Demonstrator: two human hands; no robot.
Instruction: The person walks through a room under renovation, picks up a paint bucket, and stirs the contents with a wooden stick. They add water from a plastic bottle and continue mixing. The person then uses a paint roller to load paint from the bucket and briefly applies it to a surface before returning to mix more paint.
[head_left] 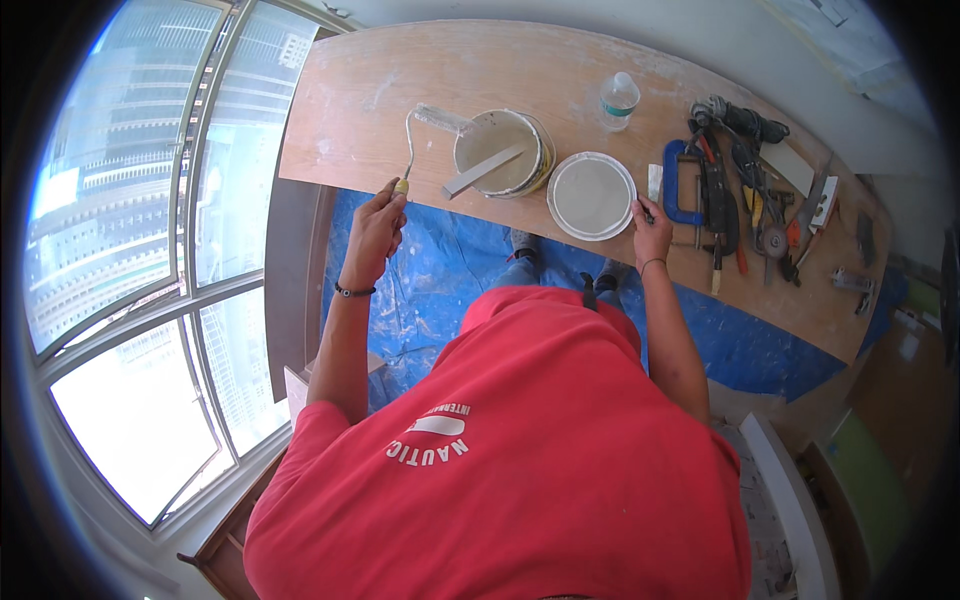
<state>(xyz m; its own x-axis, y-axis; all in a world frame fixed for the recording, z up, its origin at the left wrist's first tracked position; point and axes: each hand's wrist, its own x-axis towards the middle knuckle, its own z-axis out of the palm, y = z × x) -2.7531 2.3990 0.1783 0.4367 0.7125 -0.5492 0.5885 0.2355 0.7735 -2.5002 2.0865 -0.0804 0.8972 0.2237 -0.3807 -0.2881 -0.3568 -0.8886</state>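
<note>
Only the one overhead head view here. The person in the red shirt leans over a long plywood bench (700,270) that runs across the room by the big window (130,250).

The left hand (375,228) is clenched around the yellow handle of a small paint roller (412,140). The handle sits at the bench's near edge, and the roller's wire frame arcs up so the sleeve rests just beside, maybe touching, the rim of the open paint bucket (500,152). A flat stir stick (485,172) lies slanted across the bucket's mouth. The round lid (590,195) sits flat on the bench, touching the bucket on its right.

The right hand (652,225) is at the lid's right edge, fingers curled. It looks like it's pinching something small and dark, but I can't tell what, or whether it's gripping the lid rim itself.

Further right there's a blue clamp (680,185) and a jumble of hand tools (750,200) toward the bench's far right end. A plastic water bottle (618,100) stands near the back edge. A blue tarp (450,270) covers the floor below.

My read: this is the loading-the-roller stage, with the paint open and stirred. Next the stick has to come out of the way so the sleeve can dip cleanly.
</note>
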